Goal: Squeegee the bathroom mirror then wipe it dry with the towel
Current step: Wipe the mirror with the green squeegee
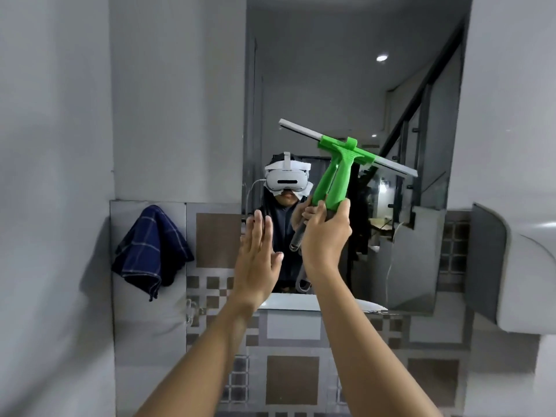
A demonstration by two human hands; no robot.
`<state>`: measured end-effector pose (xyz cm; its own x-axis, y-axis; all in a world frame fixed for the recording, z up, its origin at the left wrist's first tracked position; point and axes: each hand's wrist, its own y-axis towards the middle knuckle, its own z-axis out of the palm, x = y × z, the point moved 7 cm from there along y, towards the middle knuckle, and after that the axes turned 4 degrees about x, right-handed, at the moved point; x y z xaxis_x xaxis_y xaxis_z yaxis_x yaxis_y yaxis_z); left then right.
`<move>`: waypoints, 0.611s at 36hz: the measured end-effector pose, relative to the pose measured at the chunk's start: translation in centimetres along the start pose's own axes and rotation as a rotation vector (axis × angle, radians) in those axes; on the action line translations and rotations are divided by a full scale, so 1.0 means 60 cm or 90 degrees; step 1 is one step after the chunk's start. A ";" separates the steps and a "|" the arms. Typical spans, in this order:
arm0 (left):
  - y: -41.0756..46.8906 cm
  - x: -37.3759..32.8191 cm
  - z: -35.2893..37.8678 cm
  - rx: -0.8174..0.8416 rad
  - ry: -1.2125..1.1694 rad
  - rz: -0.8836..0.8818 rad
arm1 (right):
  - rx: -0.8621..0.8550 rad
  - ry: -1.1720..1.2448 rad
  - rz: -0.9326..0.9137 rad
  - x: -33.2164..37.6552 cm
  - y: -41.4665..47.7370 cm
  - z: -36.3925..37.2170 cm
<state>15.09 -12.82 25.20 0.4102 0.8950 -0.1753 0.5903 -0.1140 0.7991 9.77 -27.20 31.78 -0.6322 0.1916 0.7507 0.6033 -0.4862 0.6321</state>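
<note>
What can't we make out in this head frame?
- Mirror: top edge cut off by the frame; wet or dry can't be told.
- Squeegee: lower handle hidden by the right hand; blade contact with the glass unclear.
- Towel: its hook is hidden under the cloth.
- Left hand: open; touching the mirror or not, unclear.

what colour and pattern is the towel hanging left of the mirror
The towel is dark navy blue with a thin pale plaid grid, seen clearly in the head view.
</note>
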 end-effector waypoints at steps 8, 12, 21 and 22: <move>-0.018 0.014 0.023 -0.038 -0.030 -0.022 | 0.102 -0.106 -0.065 0.013 -0.006 0.051; -0.032 0.016 0.029 -0.037 -0.021 -0.037 | 0.168 -0.207 -0.157 0.011 -0.013 0.051; -0.048 0.017 0.048 -0.065 -0.047 -0.080 | 0.243 -0.373 -0.273 0.006 0.016 -0.003; -0.049 0.016 0.049 -0.066 -0.047 -0.085 | 0.252 -0.390 -0.290 0.007 0.020 -0.009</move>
<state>15.82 -12.89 21.00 0.3854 0.8644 -0.3229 0.5695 0.0525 0.8203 9.94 -28.20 32.78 -0.5486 0.7778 0.3067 0.5520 0.0614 0.8316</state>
